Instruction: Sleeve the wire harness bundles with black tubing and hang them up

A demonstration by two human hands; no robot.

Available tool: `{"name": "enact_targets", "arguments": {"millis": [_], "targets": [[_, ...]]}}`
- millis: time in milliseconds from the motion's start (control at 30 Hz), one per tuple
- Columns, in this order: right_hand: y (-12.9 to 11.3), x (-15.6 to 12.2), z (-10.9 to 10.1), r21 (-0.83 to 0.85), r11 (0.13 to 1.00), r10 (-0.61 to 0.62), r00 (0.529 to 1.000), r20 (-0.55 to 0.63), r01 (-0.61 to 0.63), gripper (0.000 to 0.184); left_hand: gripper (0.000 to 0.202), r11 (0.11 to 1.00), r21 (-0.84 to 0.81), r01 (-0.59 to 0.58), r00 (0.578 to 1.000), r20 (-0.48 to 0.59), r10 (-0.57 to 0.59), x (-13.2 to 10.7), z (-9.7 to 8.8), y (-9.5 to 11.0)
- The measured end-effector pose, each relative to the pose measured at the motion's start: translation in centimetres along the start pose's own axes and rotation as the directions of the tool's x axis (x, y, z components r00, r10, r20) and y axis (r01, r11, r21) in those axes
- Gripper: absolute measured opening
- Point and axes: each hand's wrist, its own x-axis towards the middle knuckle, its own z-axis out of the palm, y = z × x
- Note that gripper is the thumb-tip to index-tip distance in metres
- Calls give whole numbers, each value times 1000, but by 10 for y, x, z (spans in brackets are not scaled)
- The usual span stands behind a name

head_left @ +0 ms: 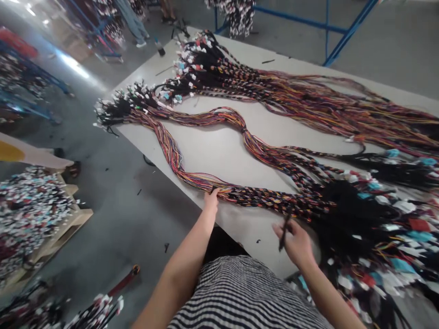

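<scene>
A long bundle of multicoloured wires runs along the near edge of the pale table. My left hand is closed around this bundle near its middle, where a dark band shows by the fingers. To the right, my right hand is pinched on a narrow black strip, held apart from my left hand, just in front of the dark-wrapped wires. Whether the strip is tape or a tie I cannot make out. A second wire bundle, tied at one point, lies behind.
A wider spread of wires covers the table's far side. White, blue and red connectors pile up at the right; more connectors overhang the left end. Blue metal frames stand behind. A loaded wooden pallet and another person's leg are at left.
</scene>
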Motion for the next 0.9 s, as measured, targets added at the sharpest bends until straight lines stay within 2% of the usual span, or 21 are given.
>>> {"name": "enact_targets", "arguments": {"millis": [67, 167, 267, 367, 433, 500, 600, 667, 767, 833, 900], "targets": [[-30, 24, 26, 115, 993, -55, 990, 129, 40, 46, 37, 997, -58, 48, 987, 158, -38, -5, -20, -4], [-47, 41, 51, 286, 958, -61, 961, 269, -19, 47, 41, 989, -109, 104, 931, 361, -58, -11, -46, -9], [-38, 46, 62, 397, 909, -2, 950, 312, -128, 45, 42, 988, -62, 139, 889, 447, -97, -10, -61, -11], [-18, 52, 63, 382, 905, 72, 952, 296, -188, 48, 43, 989, -8, 148, 866, 485, -125, -5, -66, -10], [-5, 60, 62, 300, 944, 59, 967, 248, -135, 46, 44, 989, 23, 149, 861, 489, -141, -1, -67, -9], [6, 68, 63, 151, 987, 25, 980, 197, -56, 41, 46, 989, 35, 147, 857, 494, -145, 2, -67, -9], [12, 74, 68, -104, 994, -16, 985, 169, 34, 38, 46, 991, 10, 135, 836, 535, -119, 4, -67, -8], [10, 74, 70, -217, 975, -14, 983, 180, 54, 36, 44, 991, -19, 136, 815, 570, -101, 5, -69, -7], [3, 79, 63, -357, 934, 81, 985, 150, -22, 34, 39, 987, 26, 161, 798, 585, -146, 8, -73, -3], [-5, 90, 52, -466, 882, 140, 983, 119, -69, 35, 36, 977, 111, 183, 807, 551, -214, 10, -74, 1], [-11, 103, 39, -585, 809, 181, 972, 151, -60, 36, 35, 965, 176, 194, 828, 499, -257, 10, -72, 6]]}}
